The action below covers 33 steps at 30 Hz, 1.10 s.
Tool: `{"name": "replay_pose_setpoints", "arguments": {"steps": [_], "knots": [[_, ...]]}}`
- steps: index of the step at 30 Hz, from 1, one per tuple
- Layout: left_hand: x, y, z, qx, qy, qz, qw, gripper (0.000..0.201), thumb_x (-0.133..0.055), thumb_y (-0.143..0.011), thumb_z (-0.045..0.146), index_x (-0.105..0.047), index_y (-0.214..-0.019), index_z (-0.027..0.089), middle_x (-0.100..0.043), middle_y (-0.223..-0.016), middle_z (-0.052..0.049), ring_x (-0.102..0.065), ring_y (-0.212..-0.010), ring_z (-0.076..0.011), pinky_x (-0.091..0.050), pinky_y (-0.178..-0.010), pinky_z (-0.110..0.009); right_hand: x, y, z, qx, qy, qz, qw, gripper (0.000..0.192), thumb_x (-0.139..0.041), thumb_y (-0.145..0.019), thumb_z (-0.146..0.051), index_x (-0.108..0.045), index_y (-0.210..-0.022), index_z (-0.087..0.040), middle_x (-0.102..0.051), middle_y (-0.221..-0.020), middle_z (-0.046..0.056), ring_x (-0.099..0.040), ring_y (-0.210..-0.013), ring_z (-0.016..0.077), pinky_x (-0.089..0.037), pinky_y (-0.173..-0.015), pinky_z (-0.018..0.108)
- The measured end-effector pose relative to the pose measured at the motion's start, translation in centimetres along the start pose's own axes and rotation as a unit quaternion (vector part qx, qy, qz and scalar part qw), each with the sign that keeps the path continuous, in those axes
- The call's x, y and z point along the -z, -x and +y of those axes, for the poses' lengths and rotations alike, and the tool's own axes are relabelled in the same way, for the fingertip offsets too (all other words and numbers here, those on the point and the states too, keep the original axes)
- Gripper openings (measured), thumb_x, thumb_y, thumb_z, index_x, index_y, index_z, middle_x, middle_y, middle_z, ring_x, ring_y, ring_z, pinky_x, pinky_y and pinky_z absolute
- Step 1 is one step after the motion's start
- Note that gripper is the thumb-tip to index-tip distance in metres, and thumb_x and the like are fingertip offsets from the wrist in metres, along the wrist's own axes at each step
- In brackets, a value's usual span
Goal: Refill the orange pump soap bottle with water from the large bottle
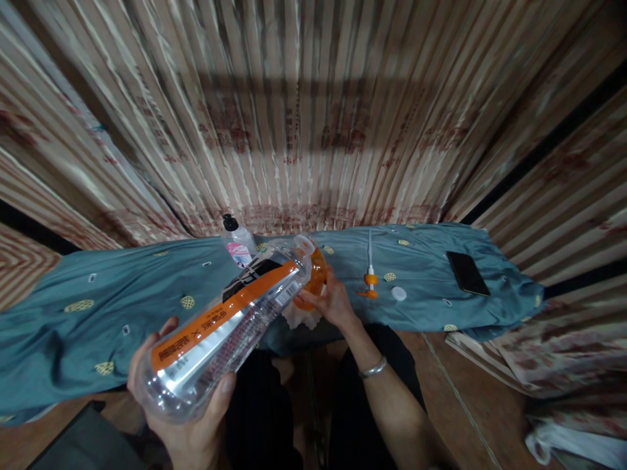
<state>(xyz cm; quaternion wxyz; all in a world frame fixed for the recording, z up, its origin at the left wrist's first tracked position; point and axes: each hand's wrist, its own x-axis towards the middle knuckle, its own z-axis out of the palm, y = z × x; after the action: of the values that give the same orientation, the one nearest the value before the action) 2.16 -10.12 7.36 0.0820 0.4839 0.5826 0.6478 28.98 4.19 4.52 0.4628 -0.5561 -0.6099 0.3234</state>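
Head view: left hand (189,418) is clamped around the base of a clear plastic bottle (225,326) with an orange label, tilted over the teal cloth (98,294). Right hand (333,301) grips an orange piece (316,277) at the bottle's mouth. A phone (467,273) lies well apart on the cloth.

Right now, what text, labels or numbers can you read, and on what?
Clear bottle, orange label: Chinese characters and a barcode, too blurred to quote.
Small bottle, pink label: unreadable.
Striped backdrop: faded red print, unreadable.
Phone: dark screen, no text.
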Motion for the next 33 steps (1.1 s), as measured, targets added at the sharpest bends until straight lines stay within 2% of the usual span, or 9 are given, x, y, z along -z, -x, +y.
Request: {"name": "replay_pose_setpoints", "arguments": {"steps": [3, 8, 12, 16, 22, 27, 29, 33], "knots": [[0.0, -0.1, 0.0, 0.011, 0.046, 0.009, 0.999, 0.116, -0.104, -0.081, 0.073, -0.054, -0.173, 0.026, -0.060, -0.182, -0.022, -0.063, -0.173, -0.0481, -0.047, -0.149, -0.072, 0.0, 0.0, 0.0, 0.000, 0.000, 0.002, 1.000, 0.074, -0.107, -0.086, -0.036, -0.073, -0.151, -0.027, -0.095, -0.133, 0.010, -0.094, -0.122, 0.0373, -0.076, -0.112, 0.053], [-0.4, -0.3, 0.6, 0.003, 0.054, 0.029, 0.998, 0.111, -0.110, -0.077, 0.068, -0.060, -0.167, 0.027, -0.060, -0.180, -0.020, -0.070, -0.164, -0.0445, -0.052, -0.146, -0.067, -0.1, -0.1, 0.0, 0.009, -0.002, 0.004, 1.000, 0.073, -0.106, -0.086, -0.038, -0.074, -0.150, -0.026, -0.095, -0.134, 0.009, -0.093, -0.124, 0.0366, -0.075, -0.114, 0.053], [-0.4, -0.3, 1.3, -0.027, 0.054, 0.034, 0.998, 0.096, -0.110, -0.081, 0.051, -0.066, -0.163, 0.029, -0.065, -0.171, -0.014, -0.072, -0.158, -0.0380, -0.051, -0.148, -0.061, -0.1, -0.1, 0.1, 0.004, -0.007, -0.005, 1.000, 0.070, -0.104, -0.087, -0.037, -0.072, -0.149, -0.026, -0.095, -0.135, 0.011, -0.093, -0.124, 0.0371, -0.075, -0.114, 0.054], [-0.3, -0.4, 1.7, -0.044, 0.064, 0.023, 0.997, 0.093, -0.109, -0.084, 0.039, -0.068, -0.166, 0.030, -0.070, -0.162, -0.011, -0.074, -0.150, -0.0341, -0.049, -0.149, -0.058, -0.1, -0.1, 0.2, 0.003, -0.013, -0.006, 1.000, 0.070, -0.104, -0.087, -0.039, -0.072, -0.148, -0.025, -0.095, -0.135, 0.012, -0.093, -0.123, 0.0373, -0.075, -0.113, 0.053], [-0.2, -0.3, 1.5, -0.029, 0.046, 0.042, 0.998, 0.095, -0.112, -0.078, 0.047, -0.071, -0.163, 0.030, -0.067, -0.169, -0.012, -0.065, -0.164, -0.0400, -0.043, -0.153, -0.062, 0.1, -0.1, 0.2, 0.009, -0.004, -0.002, 1.000, 0.071, -0.105, -0.087, -0.038, -0.073, -0.149, -0.027, -0.095, -0.131, 0.009, -0.094, -0.120, 0.0364, -0.076, -0.110, 0.052], [-0.2, -0.3, 1.5, -0.034, 0.041, 0.046, 0.998, 0.094, -0.111, -0.080, 0.047, -0.072, -0.164, 0.030, -0.068, -0.166, -0.013, -0.059, -0.170, -0.0399, -0.037, -0.155, -0.063, 0.0, -0.1, 0.2, 0.004, -0.006, -0.007, 1.000, 0.070, -0.104, -0.088, -0.039, -0.072, -0.149, -0.027, -0.095, -0.133, 0.010, -0.094, -0.121, 0.0370, -0.075, -0.112, 0.054], [-0.2, -0.4, 1.5, -0.030, 0.044, 0.044, 0.998, 0.096, -0.112, -0.078, 0.047, -0.072, -0.164, 0.031, -0.068, -0.167, -0.012, -0.063, -0.165, -0.0388, -0.039, -0.154, -0.063, 0.0, -0.1, 0.2, 0.003, -0.012, -0.008, 1.000, 0.069, -0.104, -0.088, -0.039, -0.072, -0.148, -0.027, -0.095, -0.133, 0.010, -0.094, -0.121, 0.0367, -0.075, -0.112, 0.053], [-0.3, -0.5, 1.8, -0.024, 0.055, 0.040, 0.997, 0.098, -0.112, -0.077, 0.048, -0.071, -0.164, 0.030, -0.070, -0.163, -0.013, -0.077, -0.143, -0.0361, -0.055, -0.144, -0.061, 0.1, -0.1, 0.0, 0.003, -0.011, -0.009, 1.000, 0.069, -0.103, -0.088, -0.038, -0.072, -0.149, -0.026, -0.095, -0.133, 0.010, -0.093, -0.121, 0.0366, -0.075, -0.111, 0.052]]}}
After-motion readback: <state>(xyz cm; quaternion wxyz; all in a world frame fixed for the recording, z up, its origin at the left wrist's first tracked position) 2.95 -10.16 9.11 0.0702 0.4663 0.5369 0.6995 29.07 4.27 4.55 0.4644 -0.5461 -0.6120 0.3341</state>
